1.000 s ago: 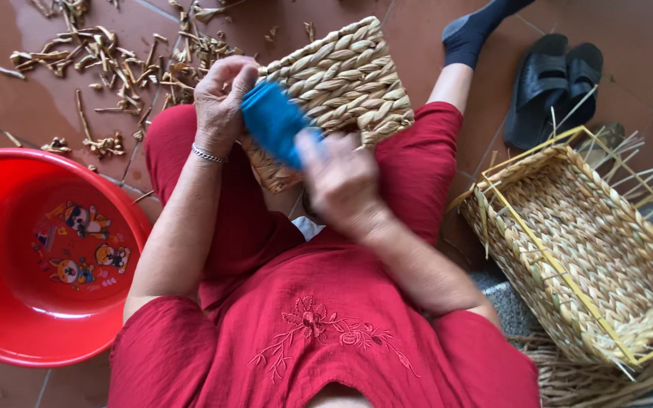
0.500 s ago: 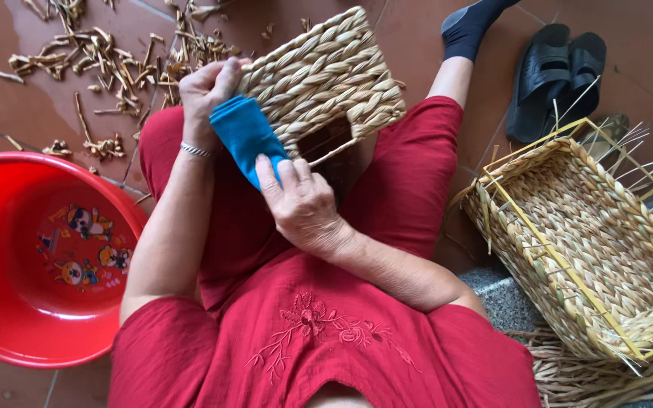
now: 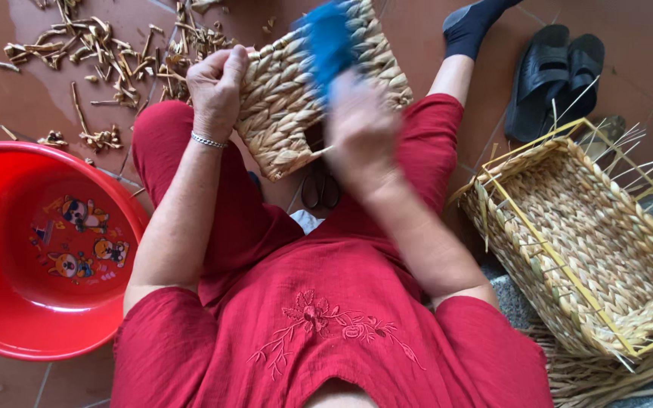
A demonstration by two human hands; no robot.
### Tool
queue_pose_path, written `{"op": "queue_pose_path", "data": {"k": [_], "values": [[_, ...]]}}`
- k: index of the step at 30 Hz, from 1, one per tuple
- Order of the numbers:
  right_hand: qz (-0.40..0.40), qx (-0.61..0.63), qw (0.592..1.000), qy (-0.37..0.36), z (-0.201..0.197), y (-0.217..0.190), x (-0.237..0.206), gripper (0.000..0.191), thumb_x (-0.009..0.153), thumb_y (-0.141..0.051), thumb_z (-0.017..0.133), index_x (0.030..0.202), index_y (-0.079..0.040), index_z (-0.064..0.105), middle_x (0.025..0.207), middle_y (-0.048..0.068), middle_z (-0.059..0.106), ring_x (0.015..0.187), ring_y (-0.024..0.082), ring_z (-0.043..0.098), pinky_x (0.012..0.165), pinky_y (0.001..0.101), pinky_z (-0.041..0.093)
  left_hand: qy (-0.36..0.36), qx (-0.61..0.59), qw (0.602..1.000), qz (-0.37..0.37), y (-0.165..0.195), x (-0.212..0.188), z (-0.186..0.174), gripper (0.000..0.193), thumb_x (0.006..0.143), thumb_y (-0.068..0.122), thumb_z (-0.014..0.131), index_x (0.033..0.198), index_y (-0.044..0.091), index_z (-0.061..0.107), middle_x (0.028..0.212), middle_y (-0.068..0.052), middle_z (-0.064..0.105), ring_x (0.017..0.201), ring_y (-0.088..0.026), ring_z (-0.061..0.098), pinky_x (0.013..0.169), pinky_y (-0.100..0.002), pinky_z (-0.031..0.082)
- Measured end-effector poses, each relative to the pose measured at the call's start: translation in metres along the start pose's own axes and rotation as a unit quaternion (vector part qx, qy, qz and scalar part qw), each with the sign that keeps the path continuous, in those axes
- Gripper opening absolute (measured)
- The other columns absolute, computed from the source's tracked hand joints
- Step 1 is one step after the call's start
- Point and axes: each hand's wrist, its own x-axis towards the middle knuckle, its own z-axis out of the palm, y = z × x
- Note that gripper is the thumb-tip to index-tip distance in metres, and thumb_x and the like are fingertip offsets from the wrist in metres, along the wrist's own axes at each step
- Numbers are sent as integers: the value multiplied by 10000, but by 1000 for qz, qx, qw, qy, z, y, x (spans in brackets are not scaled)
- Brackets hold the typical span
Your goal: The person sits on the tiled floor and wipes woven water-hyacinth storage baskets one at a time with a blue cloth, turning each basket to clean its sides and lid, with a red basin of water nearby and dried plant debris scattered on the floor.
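— The woven basket (image 3: 319, 98) sits tilted on the person's lap, over the red trousers, its near corner pointing down between the knees. How would you do this brushing well?

— I'd keep the left hand (image 3: 217, 87) as it is: fingers clenched around the basket's left edge, so the weave cannot turn. The right hand (image 3: 360, 128) is blurred by motion; its fingers look wrapped around a blue brush (image 3: 326, 38) that lies against the upper face of the basket, though I cannot tell the exact grip. My judgement: stroke along the plaits, not across them, and turn the basket side by side so no face is missed.

— And the count?

— Two baskets: the one on the lap, and an unfinished basket (image 3: 583, 234) with a yellow frame and loose straw ends, on the floor at the person's right. One red basin (image 3: 9, 317) at the left. One brush. Two dark sandals (image 3: 553, 75) near the floor's far right corner. The trimmed straw bits (image 3: 100, 53) scattered on the far left tiles are too many to count.
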Motion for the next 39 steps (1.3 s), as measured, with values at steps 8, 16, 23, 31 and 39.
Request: {"op": "queue_pose_path", "data": {"k": [8,16,23,31,39], "values": [[-75,171,981,-51,-3,-54,-62,442,926,-143,592,1343,4,618,889,106,578,810,271,585,585,388,464,-16,-15,999,-31,-1,-1,-13,230,1079,178,661,1095,-12,790,851,48,701,737,-17,562,653,-193,442],[130,133,981,-49,42,127,-12,344,926,-170,724,1247,-49,704,965,135,642,882,309,645,726,405,533,-16,-41,999,-10,-3,1,-6,207,1074,156,660,1102,-12,777,892,52,711,783,-17,586,715,-187,488],[355,650,649,-173,96,161,-68,288,1034,-114,663,1305,-18,680,1063,-29,659,928,44,582,845,222,484,23,-42,998,-28,6,-1,-5,177,1045,135,664,1084,-3,768,923,33,717,818,-34,609,742,-201,501],[338,538,752,-176,173,117,-105,360,965,-81,629,1317,-13,656,1128,68,751,1028,125,695,939,293,562,147,-19,985,-90,-1,-13,-33,611,991,277,717,1406,57,326,1343,-30,528,1137,-90,615,933,-264,549],[385,598,696,-98,135,88,-86,408,951,-68,693,1350,-19,627,1191,78,710,1071,135,680,939,286,551,104,-155,941,-281,29,-41,-38,496,1082,450,516,1308,15,593,1251,-114,664,1112,-218,629,992,-400,532]]}}
